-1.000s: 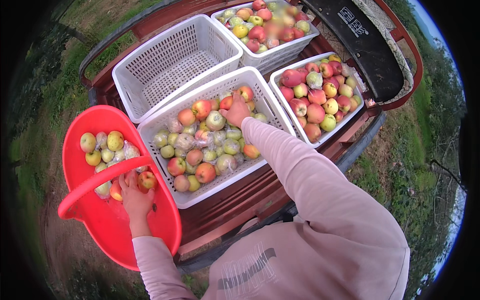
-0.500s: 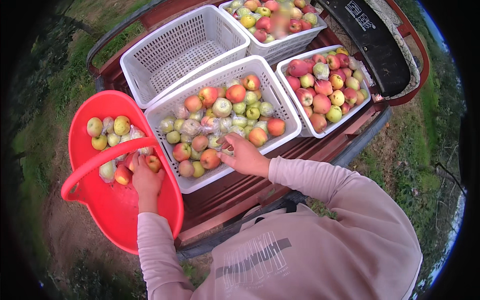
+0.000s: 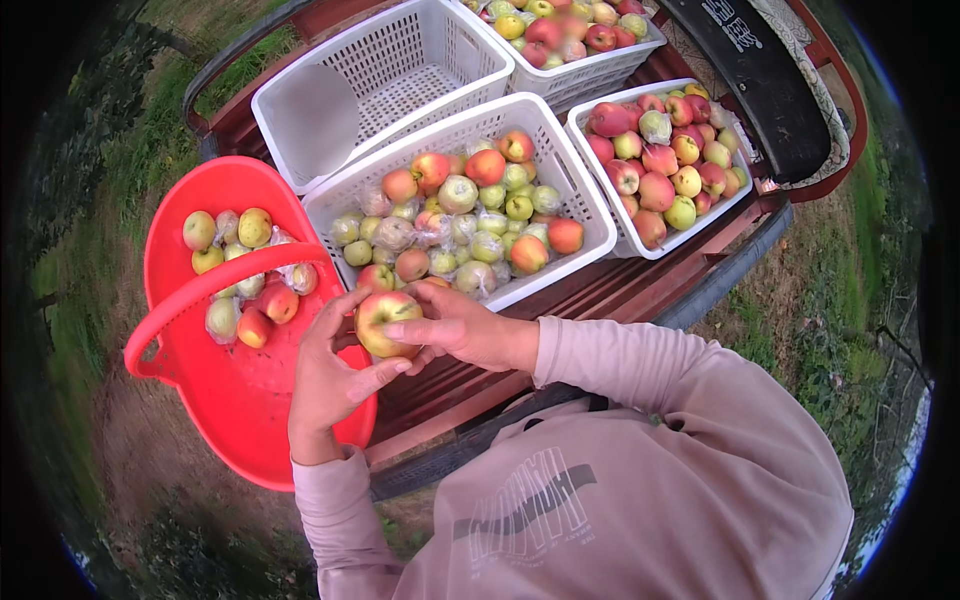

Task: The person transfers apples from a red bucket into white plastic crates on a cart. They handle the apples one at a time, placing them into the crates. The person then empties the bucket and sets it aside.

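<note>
Between my two hands is a yellow-green apple with a red blush (image 3: 386,322), just above the near left corner of the middle white crate (image 3: 590,255). My left hand (image 3: 335,365) curves round the apple's left side, its thumb below. From the right, my right hand (image 3: 465,325) grips the same apple, the thumb lying across its front. Red and green apples fill much of the middle crate, some in clear plastic wrap. To the left, a red basket (image 3: 235,420) with an arched handle holds several apples, two red ones (image 3: 277,302) nearest its bare lower part.
A white perforated crate (image 3: 430,110) at the back left shows its bottom. Apples heap in another white crate (image 3: 580,75) at the back and one at the right (image 3: 655,243). The crates stand on a dark red ribbed cart bed (image 3: 640,285), with a black padded panel (image 3: 750,90) beyond.
My left hand has come out of the red basket toward the right. My right hand has moved left and down from the middle crate. Both now meet at one apple.
</note>
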{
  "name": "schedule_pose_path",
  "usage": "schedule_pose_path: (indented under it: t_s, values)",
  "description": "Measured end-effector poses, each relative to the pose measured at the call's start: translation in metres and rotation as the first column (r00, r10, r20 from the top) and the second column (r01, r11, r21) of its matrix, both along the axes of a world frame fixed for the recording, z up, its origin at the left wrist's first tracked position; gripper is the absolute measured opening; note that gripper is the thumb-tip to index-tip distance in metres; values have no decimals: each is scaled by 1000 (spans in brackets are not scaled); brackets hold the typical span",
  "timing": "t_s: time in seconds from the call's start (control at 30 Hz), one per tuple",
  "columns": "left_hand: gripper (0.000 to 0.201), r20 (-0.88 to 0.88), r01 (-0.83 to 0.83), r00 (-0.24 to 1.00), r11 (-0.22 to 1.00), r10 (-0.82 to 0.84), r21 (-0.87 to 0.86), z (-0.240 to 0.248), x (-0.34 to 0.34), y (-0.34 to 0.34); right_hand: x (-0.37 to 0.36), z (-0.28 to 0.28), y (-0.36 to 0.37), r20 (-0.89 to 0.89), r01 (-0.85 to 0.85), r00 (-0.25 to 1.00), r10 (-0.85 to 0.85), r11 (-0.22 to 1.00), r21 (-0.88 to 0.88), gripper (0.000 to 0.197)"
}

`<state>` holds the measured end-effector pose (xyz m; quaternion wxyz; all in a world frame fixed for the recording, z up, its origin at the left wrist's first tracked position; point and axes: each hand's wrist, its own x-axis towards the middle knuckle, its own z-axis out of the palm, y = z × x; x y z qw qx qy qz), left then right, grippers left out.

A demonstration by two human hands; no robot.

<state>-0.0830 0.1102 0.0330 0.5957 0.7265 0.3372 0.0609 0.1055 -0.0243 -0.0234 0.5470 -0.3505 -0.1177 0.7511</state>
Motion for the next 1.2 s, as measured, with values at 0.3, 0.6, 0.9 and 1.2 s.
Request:
schedule_pose_path:
  t_s: [0.3, 0.6, 0.9, 1.2]
  values:
    - [66, -382, -95, 899, 948, 212, 304, 12, -56, 69, 158, -125, -4, 991, 204, 125, 40, 977, -65, 84]
    - [76, -545, 98, 609, 627, 576, 773, -35, -111, 108, 226, -203, -7, 767, 50, -574, 285, 948, -315, 76]
    - [76, -670, 227, 459, 653, 583, 723, -81, -88, 101, 181, -170, -25, 926, 114, -373, -55, 988, 104, 60]
    - [70, -591, 145, 520, 619, 617, 772, -75, -92, 102, 56, -60, -48, 942, -42, 325, -86, 994, 105, 33]
